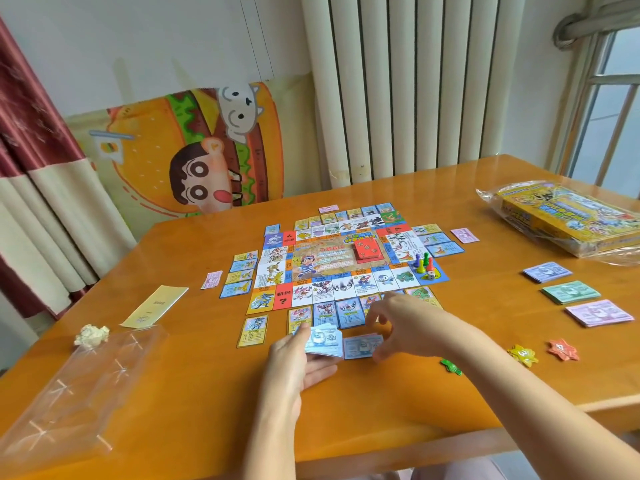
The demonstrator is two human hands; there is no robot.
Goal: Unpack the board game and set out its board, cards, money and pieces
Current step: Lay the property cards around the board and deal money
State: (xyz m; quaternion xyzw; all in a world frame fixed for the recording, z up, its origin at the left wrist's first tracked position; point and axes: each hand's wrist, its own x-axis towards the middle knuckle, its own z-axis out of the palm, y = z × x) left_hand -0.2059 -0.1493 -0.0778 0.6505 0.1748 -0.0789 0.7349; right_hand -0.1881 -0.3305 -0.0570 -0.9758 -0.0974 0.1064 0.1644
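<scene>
The game board (332,261) lies flat mid-table, ringed by property cards (242,275). A red card deck (367,251) sits on its centre, and several coloured pawns (424,263) with a die stand at its right corner. My left hand (298,362) holds a stack of blue 500 notes (325,341) near the front edge of the board. My right hand (405,323) pinches a single blue note (362,346) lying on the table beside that stack. Three money piles (571,292) lie at the right.
The yellow game box (568,220) in clear wrap sits at the far right. An empty plastic bag (76,386), a crumpled paper ball (91,336) and a yellow slip (156,306) lie at the left. Star tokens (543,351) and a green piece (451,367) lie at the right front.
</scene>
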